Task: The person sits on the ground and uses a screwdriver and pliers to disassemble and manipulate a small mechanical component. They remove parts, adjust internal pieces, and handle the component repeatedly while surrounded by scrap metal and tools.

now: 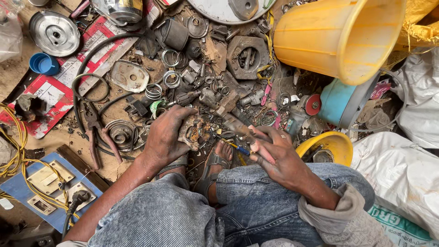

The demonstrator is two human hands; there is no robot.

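Rusty, greasy metal all over the floor here, and right in the middle of it the left hand (165,133) has its fingers wrapped around a corroded metal part (194,131), held just above the person's sandalled feet (218,158). The right hand (279,158) is closed on the handle of a tool (238,124) whose tip points at that part; looks like a screwdriver, but it's too grimy to be sure. Pliers (97,132) with reddish grips lie on the ground to the left, near a black cable (89,73). A yellow bucket (338,36) is tipped over at the top right, with a smaller yellow bowl (331,144) just beside the right wrist.
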